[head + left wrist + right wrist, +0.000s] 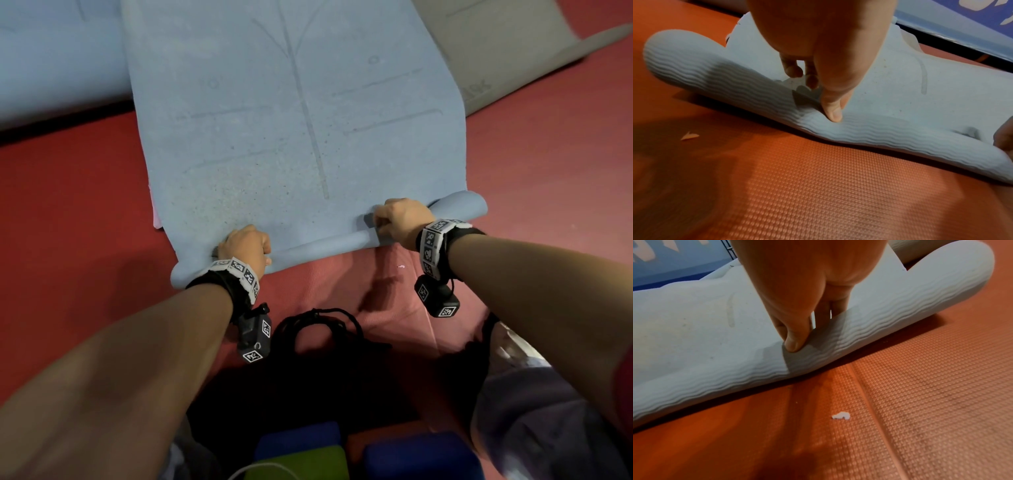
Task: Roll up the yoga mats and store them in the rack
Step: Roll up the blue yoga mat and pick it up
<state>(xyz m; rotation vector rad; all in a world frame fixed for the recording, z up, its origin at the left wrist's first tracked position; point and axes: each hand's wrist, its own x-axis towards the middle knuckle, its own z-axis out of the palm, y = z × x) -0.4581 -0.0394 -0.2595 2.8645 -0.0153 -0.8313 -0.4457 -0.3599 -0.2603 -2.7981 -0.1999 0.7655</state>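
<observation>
A light blue yoga mat point(291, 120) lies unrolled ahead of me, its near end curled into a thin, uneven roll point(325, 243). My left hand point(245, 243) grips the roll near its left end. In the left wrist view the left hand point(818, 91) has its fingers curled inside the fold and its thumb on the ribbed underside point(715, 81). My right hand point(399, 219) grips near the right end. The right wrist view shows my right hand point(803, 331) pinching the curled edge point(900, 296). No rack is in view.
The blue mat lies on a red textured mat point(342, 291) over red floor. Another blue mat point(51, 68) lies at the left and a grey one point(496, 44) at the top right. A black strap point(318, 329) and coloured blocks point(298, 442) sit close to me.
</observation>
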